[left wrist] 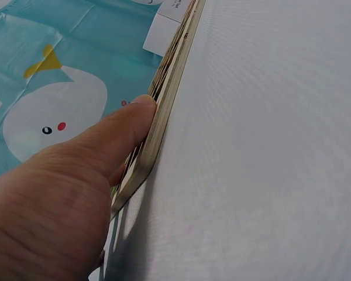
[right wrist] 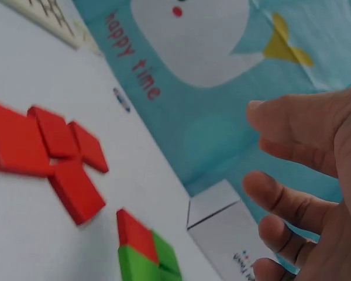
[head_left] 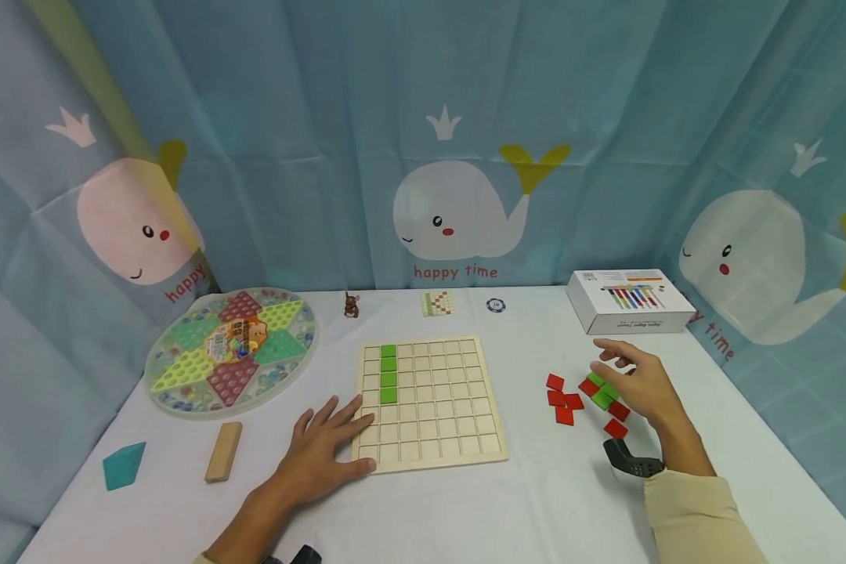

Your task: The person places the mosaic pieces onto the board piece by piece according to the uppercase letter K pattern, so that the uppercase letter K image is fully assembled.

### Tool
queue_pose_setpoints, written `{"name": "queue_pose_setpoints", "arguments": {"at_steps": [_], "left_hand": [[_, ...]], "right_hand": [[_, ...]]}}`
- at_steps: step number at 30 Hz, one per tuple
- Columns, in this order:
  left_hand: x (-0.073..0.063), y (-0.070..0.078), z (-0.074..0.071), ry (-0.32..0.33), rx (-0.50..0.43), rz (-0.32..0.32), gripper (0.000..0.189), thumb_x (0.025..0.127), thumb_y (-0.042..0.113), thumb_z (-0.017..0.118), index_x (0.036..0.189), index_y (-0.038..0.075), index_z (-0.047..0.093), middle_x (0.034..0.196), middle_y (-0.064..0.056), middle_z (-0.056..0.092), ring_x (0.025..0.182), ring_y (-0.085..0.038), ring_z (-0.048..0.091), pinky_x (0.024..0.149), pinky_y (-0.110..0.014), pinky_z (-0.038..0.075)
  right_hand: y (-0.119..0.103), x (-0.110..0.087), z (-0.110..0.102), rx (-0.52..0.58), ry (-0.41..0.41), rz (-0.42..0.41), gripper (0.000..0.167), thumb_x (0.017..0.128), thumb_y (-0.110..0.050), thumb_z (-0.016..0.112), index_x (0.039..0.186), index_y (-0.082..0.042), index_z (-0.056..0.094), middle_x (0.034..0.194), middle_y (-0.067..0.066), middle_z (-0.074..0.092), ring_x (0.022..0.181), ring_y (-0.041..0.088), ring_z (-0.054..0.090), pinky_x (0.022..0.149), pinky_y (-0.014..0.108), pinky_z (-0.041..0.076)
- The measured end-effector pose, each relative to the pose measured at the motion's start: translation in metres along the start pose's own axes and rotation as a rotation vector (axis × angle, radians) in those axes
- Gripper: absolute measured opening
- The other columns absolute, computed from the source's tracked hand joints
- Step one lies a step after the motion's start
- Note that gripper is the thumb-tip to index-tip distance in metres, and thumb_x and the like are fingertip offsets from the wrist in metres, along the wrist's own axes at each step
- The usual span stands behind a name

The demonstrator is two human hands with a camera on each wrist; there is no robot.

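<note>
A wooden grid board [head_left: 430, 403] lies in the middle of the white table, with several green tiles [head_left: 388, 374] filling part of its second column. My left hand [head_left: 327, 446] rests flat at the board's lower left corner, its thumb [left wrist: 114, 137] pressed against the board's edge [left wrist: 164, 102]. My right hand [head_left: 638, 384] hovers with relaxed fingers [right wrist: 286, 199] over a loose pile of red tiles [head_left: 562, 399] and green tiles [head_left: 602, 392] and holds nothing. In the right wrist view the red tiles [right wrist: 47, 152] and a green tile [right wrist: 149, 260] lie below the fingers.
A round Chinese checkers board [head_left: 233, 348] sits at the left. A teal block [head_left: 124, 464] and a wooden block [head_left: 223, 451] lie near the front left. A white box [head_left: 627, 300] stands at the back right; a small card [head_left: 437, 303], a chip [head_left: 496, 305] and a brown figure [head_left: 352, 305] lie behind the board.
</note>
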State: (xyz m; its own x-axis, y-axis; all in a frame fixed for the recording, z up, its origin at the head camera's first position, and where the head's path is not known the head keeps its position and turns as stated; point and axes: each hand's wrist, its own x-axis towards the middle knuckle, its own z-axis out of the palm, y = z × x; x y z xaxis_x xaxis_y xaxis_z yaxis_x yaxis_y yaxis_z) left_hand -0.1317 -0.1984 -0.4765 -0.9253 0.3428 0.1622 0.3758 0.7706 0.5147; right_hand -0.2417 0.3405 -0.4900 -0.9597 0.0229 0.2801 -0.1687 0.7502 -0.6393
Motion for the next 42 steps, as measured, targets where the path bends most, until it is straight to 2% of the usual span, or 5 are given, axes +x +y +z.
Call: {"name": "queue_pose_setpoints", "arguments": {"at_steps": [11,21,25,31,42], "left_hand": [[0.000,0.000,0.000,0.006,0.007,0.004,0.071,0.078,0.061,0.069,0.135,0.020,0.059,0.152,-0.001,0.036,0.141,-0.039,0.020,0.107,-0.062,0.004],[0.000,-0.001,0.000,0.015,0.005,0.015,0.071,0.078,0.061,0.069,0.135,0.019,0.060,0.152,-0.002,0.036,0.140,-0.040,0.020,0.106,-0.062,0.005],[0.000,-0.001,0.000,0.010,0.006,0.018,0.071,0.078,0.061,0.069,0.135,0.020,0.059,0.152,-0.002,0.036,0.140,-0.040,0.020,0.106,-0.062,0.005],[0.000,-0.001,-0.001,0.004,0.005,0.014,0.071,0.078,0.060,0.070,0.135,0.019,0.059,0.152,-0.003,0.036,0.140,-0.040,0.020,0.106,-0.062,0.005],[0.000,0.000,-0.001,0.009,0.002,0.015,0.071,0.077,0.059,0.071,0.135,0.019,0.060,0.151,-0.004,0.037,0.140,-0.041,0.021,0.106,-0.062,0.005]], "right_hand": [[-0.056,-0.022,-0.019,0.020,-0.079,0.189,0.045,0.096,-0.026,0.059,0.135,-0.003,0.054,0.114,0.021,0.056,0.104,0.037,0.043,0.074,0.041,0.043],[-0.046,-0.014,-0.011,-0.074,-0.093,0.163,0.040,0.093,-0.017,0.062,0.128,0.002,0.057,0.102,0.021,0.059,0.094,0.039,0.051,0.077,0.050,0.046],[-0.043,-0.012,-0.008,-0.123,-0.038,0.159,0.038,0.095,-0.023,0.061,0.122,0.003,0.060,0.094,0.017,0.060,0.083,0.031,0.051,0.065,0.038,0.042],[-0.044,-0.011,-0.005,-0.139,-0.111,0.246,0.053,0.093,-0.038,0.062,0.125,0.003,0.059,0.107,0.026,0.056,0.095,0.039,0.050,0.074,0.045,0.049],[-0.045,-0.011,-0.004,-0.160,-0.145,0.254,0.048,0.091,-0.023,0.065,0.130,0.004,0.055,0.113,0.030,0.052,0.100,0.043,0.048,0.078,0.050,0.050]]}}
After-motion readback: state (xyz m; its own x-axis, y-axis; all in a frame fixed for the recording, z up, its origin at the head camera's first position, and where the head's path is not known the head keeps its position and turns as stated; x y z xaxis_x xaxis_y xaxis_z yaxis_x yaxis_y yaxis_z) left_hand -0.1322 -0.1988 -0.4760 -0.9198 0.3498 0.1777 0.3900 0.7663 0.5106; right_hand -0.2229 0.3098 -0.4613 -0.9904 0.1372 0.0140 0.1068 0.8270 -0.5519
